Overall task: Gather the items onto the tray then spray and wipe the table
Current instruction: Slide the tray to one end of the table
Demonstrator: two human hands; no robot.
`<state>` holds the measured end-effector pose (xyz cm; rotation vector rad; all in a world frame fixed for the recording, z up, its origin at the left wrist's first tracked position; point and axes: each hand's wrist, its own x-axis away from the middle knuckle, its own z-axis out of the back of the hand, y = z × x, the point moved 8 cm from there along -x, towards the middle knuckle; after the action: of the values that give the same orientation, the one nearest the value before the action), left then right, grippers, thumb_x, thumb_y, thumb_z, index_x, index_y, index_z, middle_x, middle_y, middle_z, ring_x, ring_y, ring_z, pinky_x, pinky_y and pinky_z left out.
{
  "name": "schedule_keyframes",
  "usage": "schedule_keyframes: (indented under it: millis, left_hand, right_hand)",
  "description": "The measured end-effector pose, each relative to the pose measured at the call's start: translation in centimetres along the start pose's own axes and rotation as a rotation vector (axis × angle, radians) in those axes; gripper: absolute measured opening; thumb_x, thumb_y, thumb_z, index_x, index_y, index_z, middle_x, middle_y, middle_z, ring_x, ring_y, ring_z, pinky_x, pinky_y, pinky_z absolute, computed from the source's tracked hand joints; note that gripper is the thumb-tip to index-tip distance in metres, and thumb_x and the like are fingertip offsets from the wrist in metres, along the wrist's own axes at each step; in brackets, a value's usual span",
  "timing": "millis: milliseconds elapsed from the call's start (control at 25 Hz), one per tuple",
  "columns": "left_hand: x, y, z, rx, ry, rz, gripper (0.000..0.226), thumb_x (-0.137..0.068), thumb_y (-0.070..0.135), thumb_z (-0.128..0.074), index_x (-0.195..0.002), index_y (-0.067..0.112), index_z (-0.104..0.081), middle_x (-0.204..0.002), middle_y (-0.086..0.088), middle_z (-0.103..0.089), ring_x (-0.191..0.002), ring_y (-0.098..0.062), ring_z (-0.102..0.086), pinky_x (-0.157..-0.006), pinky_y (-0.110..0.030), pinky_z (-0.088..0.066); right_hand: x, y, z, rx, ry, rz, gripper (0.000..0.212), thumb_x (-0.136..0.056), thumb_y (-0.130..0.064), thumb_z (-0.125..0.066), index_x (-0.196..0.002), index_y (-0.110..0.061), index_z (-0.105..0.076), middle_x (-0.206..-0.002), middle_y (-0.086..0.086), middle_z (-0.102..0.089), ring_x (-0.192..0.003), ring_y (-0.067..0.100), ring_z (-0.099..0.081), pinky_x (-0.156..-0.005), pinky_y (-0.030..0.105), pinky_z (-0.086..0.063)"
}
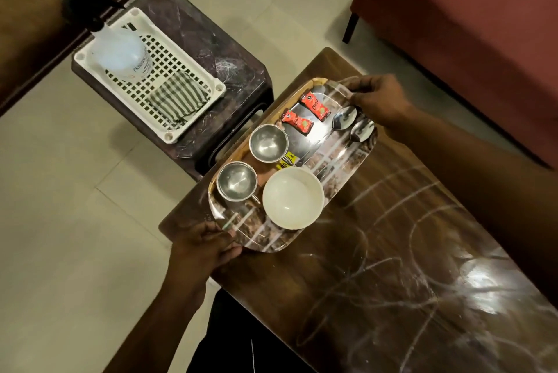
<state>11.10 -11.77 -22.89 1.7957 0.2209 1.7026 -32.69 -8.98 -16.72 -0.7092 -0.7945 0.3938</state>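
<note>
An oblong glossy tray with a printed brown-and-white pattern sits over the end of the dark polished wooden table, near the table's edge. Whether it rests on the wood or is raised just above it cannot be told. The left hand grips the tray's near end, thumb laid over the rim and fingers tucked under. The right hand grips the far end, fingers curled around the rim.

On the tray, a round white bowl stands at the near end. Beside it is a small steel cup with a handle, and a second steel cup is farther along. A yellow sachet lies between the bowl and the second cup. Two red sachets lie side by side towards the far end. Two steel spoons lie next to the right hand.

The tabletop shows pale scribbled lines and a bright patch of glare.

To the left stands a dark marbled plastic stool. It carries a white perforated plastic basket. In the basket are a clear spray bottle with a black trigger and a folded grey-and-white striped cloth. A red upholstered sofa stands beyond the table on a pale tiled floor.
</note>
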Motion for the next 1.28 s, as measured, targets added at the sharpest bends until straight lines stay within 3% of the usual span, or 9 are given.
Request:
schedule_keyframes:
  millis: [160,240,360,560,720,880,1120,1280]
  left_hand:
    - [-2.5,-2.1,-0.4,0.017,0.025,0.062,0.009,-0.092,-0.011,-0.076,-0.092,-0.005,-0.07,-0.089,-0.023,-0.08,-0.083,-0.034,-0.078,-0.064,-0.027,-0.068]
    - [-3.5,-2.6,-0.3,0.022,0.035,0.074,0.009,-0.091,-0.01,-0.077,-0.092,-0.004,-0.071,-0.088,-0.021,-0.081,-0.085,-0.034,-0.079,-0.064,-0.027,-0.068]
    - [-4.9,-2.7,-0.1,-0.006,0.051,0.062,0.013,-0.091,-0.011,-0.077,-0.09,0.001,-0.073,-0.083,-0.016,-0.083,-0.086,-0.034,-0.08,-0.063,-0.027,-0.068]
    - [-6.1,-3.1,-0.1,-0.054,0.055,0.081,0.012,-0.091,-0.01,-0.077,-0.092,0.001,-0.073,-0.092,-0.021,-0.082,-0.089,-0.036,-0.08,-0.064,-0.028,-0.068]
    - [-6.5,-3.6,-0.2,-0.086,0.06,0.103,0.012,-0.091,-0.011,-0.077,-0.092,0.0,-0.072,-0.094,-0.023,-0.08,-0.088,-0.036,-0.08,-0.063,-0.027,-0.068]
    - [-6.9,-3.8,-0.2,-0.089,0.061,0.111,0.014,-0.092,-0.011,-0.076,-0.09,0.001,-0.07,-0.093,-0.022,-0.079,-0.084,-0.036,-0.079,-0.062,-0.027,-0.068]
    - [-7.6,-4.1,0.4,-0.142,0.055,0.086,0.013,-0.089,-0.008,-0.081,-0.09,0.003,-0.073,-0.085,-0.018,-0.083,-0.072,-0.027,-0.083,-0.058,-0.025,-0.066]
    - [-8.0,-4.2,0.9,-0.218,0.03,0.067,0.015,-0.088,-0.005,-0.083,-0.089,0.007,-0.074,-0.086,-0.017,-0.083,-0.082,-0.033,-0.084,-0.07,-0.035,-0.069]
  right_hand:
    - [-2.0,0.8,-2.1,0.017,-0.005,0.006,0.018,-0.099,-0.003,-0.069,-0.104,-0.015,-0.082,-0.117,0.005,-0.079,-0.097,0.03,-0.08,-0.09,0.054,-0.066]
    - [-2.4,1.1,-2.7,0.034,-0.007,0.01,0.018,-0.099,-0.003,-0.07,-0.111,-0.007,-0.081,-0.125,0.006,-0.076,-0.105,0.032,-0.077,-0.093,0.056,-0.064]
    - [-2.9,2.0,-3.7,0.091,-0.066,-0.041,0.023,-0.105,-0.01,-0.064,-0.124,-0.005,-0.076,-0.119,0.016,-0.078,-0.106,0.037,-0.078,-0.096,0.056,-0.063]
    - [-3.1,2.5,-4.2,0.12,-0.04,-0.06,0.025,-0.107,-0.011,-0.06,-0.128,-0.006,-0.074,-0.12,0.016,-0.077,-0.108,0.032,-0.077,-0.086,0.039,-0.065]
    - [-3.7,3.3,-5.0,0.128,-0.055,-0.072,0.025,-0.108,-0.01,-0.059,-0.129,-0.005,-0.072,-0.121,0.017,-0.076,-0.11,0.035,-0.076,-0.098,0.053,-0.062]
    - [-4.2,3.9,-5.7,0.144,-0.045,-0.084,0.024,-0.107,-0.009,-0.06,-0.127,-0.007,-0.073,-0.117,0.015,-0.077,-0.11,0.039,-0.075,-0.097,0.057,-0.062]
    - [-4.8,4.7,-6.0,0.139,-0.01,-0.063,0.017,-0.107,-0.014,-0.062,-0.118,-0.016,-0.075,-0.102,0.004,-0.079,-0.089,0.021,-0.078,-0.09,0.048,-0.066]
    - [-4.8,4.6,-6.0,0.145,0.037,-0.048,0.014,-0.106,-0.014,-0.063,-0.109,-0.023,-0.073,-0.101,-0.003,-0.077,-0.087,0.014,-0.075,-0.087,0.042,-0.066]
